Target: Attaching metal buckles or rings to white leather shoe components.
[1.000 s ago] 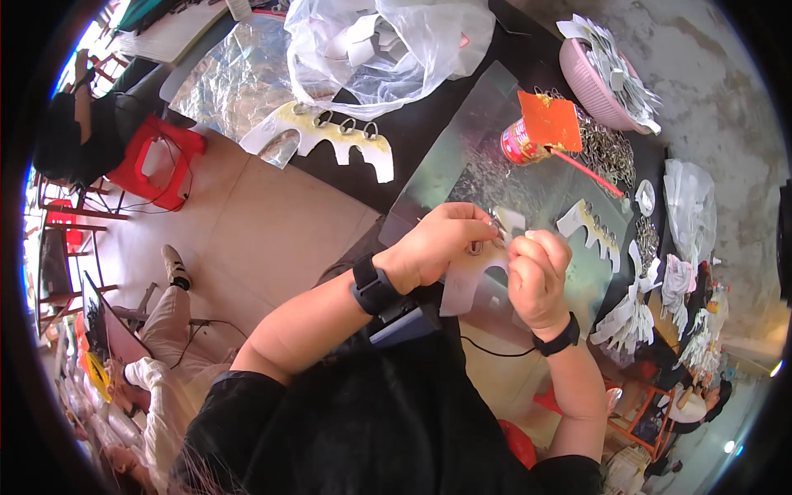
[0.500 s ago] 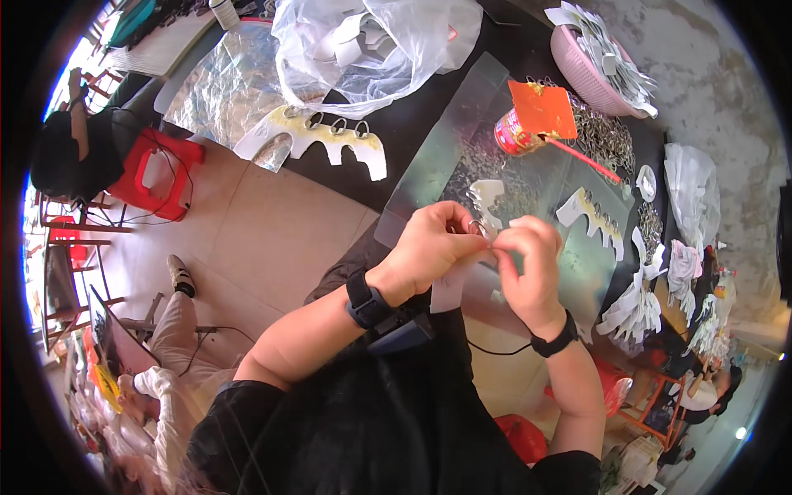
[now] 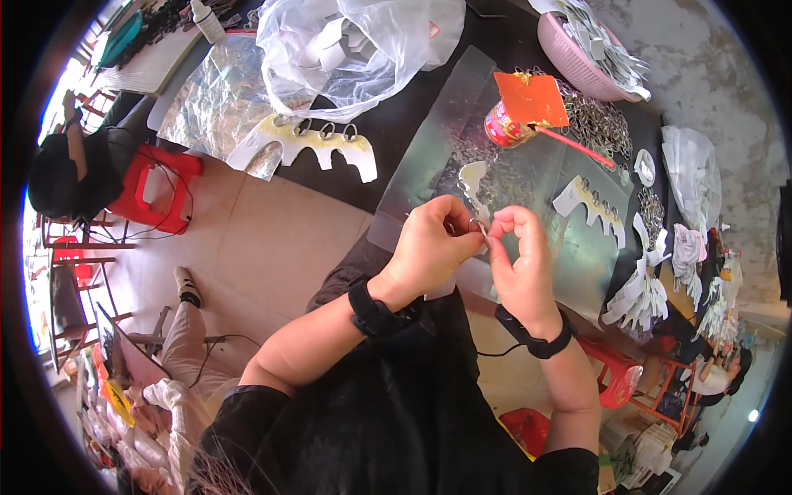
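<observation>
Above the table's near edge, my left hand (image 3: pixel 433 243) pinches a white cut-out piece (image 3: pixel 473 180) with thumb and curled fingers. A small metal ring (image 3: pixel 473 223) stands at its fingertips, partly hidden. My right hand (image 3: pixel 526 268) meets it there, thumb and fingers closed on the same spot; what exactly it grips is too small to make out. Two white scalloped pieces, one on the left (image 3: pixel 305 145) and one on the right (image 3: pixel 591 206), lie on the table with metal rings along their yellowish, glue-like edges.
A red can (image 3: pixel 505 130) with an orange card (image 3: pixel 530 100) and red stick stands on a clear sheet (image 3: pixel 429 157). Behind it lie many metal rings (image 3: pixel 596 124) and a pink basket (image 3: pixel 569 62) of white pieces. A plastic bag (image 3: pixel 363 70) sits at the back left; a person sits beyond.
My right hand's fingers have lifted and opened slightly around the fingertip spot. The white piece between my hands has tilted. The whole view has shifted a little.
</observation>
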The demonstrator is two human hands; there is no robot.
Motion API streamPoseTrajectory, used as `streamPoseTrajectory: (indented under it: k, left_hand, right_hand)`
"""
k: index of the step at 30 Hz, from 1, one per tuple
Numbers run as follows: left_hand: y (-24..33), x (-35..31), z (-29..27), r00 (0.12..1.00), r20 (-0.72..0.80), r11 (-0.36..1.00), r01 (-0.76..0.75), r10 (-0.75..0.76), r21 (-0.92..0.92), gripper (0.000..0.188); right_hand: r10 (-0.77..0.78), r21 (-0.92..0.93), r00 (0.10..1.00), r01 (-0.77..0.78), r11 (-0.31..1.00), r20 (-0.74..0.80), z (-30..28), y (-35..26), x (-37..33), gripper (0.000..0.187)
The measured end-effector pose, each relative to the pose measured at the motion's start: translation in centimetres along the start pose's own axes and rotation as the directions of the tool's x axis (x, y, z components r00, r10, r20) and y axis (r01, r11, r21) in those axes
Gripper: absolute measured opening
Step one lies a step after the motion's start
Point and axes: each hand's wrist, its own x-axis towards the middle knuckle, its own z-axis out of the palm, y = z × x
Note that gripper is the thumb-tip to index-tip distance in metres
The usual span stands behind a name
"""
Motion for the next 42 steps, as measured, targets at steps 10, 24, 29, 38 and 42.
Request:
streamPoseTrajectory:
  k: [10, 24, 29, 38, 42]
  left_hand:
    - [0.0, -0.4, -0.3, 0.998, -0.034, 0.997, 0.055, -0.057, -0.056, 0.016]
    - [1.1, -0.8, 0.3, 0.947, -0.092, 0.945, -0.295, 0.309, 0.142, 0.017]
    - [2.2, -0.9, 0.3, 0.892, -0.127, 0.891, -0.403, 0.433, 0.211, 0.018]
    - [3.5, -1.3, 0.5, 0.884, -0.063, 0.853, -0.426, 0.464, 0.303, 0.018]
    - [3.4, -1.4, 0.5, 0.895, -0.050, 0.851, -0.403, 0.443, 0.338, 0.018]
  right_hand:
    - [0.169, 0.349, 0.986, -0.154, 0.924, -0.014, 0.2, -0.1, -0.5, 0.038]
    - [0.158, 0.421, 0.980, -0.094, 0.902, -0.119, 0.9, -1.0, 0.2, 0.037]
    - [-0.021, 0.213, 0.974, 0.070, 0.975, -0.225, 0.3, -0.9, 0.6, 0.041]
    - [-0.062, 0.200, 0.968, 0.113, 0.973, -0.243, 0.2, -2.0, 0.3, 0.044]
    - [0.026, 0.388, 0.987, 0.039, 0.921, -0.160, -0.1, -2.1, 0.4, 0.044]
